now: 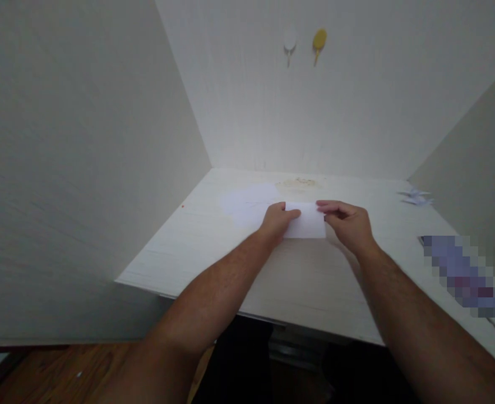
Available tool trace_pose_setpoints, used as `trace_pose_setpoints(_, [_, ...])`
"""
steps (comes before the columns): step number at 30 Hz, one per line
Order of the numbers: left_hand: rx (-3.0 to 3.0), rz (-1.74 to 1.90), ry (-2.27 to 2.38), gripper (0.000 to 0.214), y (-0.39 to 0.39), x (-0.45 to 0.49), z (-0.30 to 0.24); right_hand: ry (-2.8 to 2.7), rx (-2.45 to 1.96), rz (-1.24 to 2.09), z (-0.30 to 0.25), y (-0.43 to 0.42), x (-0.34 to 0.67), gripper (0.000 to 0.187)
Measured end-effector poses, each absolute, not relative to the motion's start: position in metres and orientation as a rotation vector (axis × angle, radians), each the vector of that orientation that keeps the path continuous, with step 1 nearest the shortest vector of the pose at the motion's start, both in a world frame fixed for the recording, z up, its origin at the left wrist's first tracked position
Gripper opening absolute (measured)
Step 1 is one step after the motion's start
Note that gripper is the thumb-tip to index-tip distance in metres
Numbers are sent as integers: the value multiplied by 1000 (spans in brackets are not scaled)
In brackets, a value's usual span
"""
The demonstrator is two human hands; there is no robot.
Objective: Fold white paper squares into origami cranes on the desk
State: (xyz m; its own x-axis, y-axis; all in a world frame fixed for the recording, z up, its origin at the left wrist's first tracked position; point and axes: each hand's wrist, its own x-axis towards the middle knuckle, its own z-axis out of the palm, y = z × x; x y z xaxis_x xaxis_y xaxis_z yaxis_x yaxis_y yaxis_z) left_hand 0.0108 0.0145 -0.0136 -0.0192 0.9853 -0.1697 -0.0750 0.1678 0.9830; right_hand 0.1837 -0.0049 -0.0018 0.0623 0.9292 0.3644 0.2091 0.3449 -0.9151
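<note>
A white sheet of paper (308,224), rectangular and possibly folded, is held between my two hands over the desk. My left hand (277,220) grips its left side, thumb lying across the top face and fingers hidden behind. At the upper right corner, my right hand (348,221) pinches the paper between thumb and fingers. More white paper sheets (247,202) lie flat on the desk just beyond my left hand, their edges hard to make out against the pale surface.
The white desk (213,264) is boxed in by a left panel (104,140) and a back wall with a white hook (290,42) and a yellow hook (319,39). Folded white paper pieces (415,196) sit at the far right. A blurred-out flat item (461,275) lies nearer.
</note>
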Motion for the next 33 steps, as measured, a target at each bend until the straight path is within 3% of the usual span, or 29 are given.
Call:
trace_pose_setpoints(4, [1061, 1222, 1260, 19, 11, 9, -26, -1175, -1179, 1038, 1, -3, 182, 41])
trace_pose_setpoints(8, [1027, 1194, 1188, 20, 8, 15, -25, -1242, -1308, 1164, 0, -4, 183, 21])
trace_pose_setpoints(18, [915, 1155, 996, 10, 3, 19, -19, -1243, -1351, 1013, 1, -7, 186, 30])
trace_pose_setpoints(22, [939, 1163, 1025, 9, 8, 14, -18, -1181, -1304, 1066, 1, -4, 186, 21])
trace_pose_setpoints(26, [899, 1226, 1066, 9, 11, 8, -13, -1257, -1113, 1058, 6, -5, 188, 45])
trace_pose_setpoints(33, [907, 1196, 1085, 13, 9, 5, -3, -1433, -976, 1129, 8, -7, 186, 22])
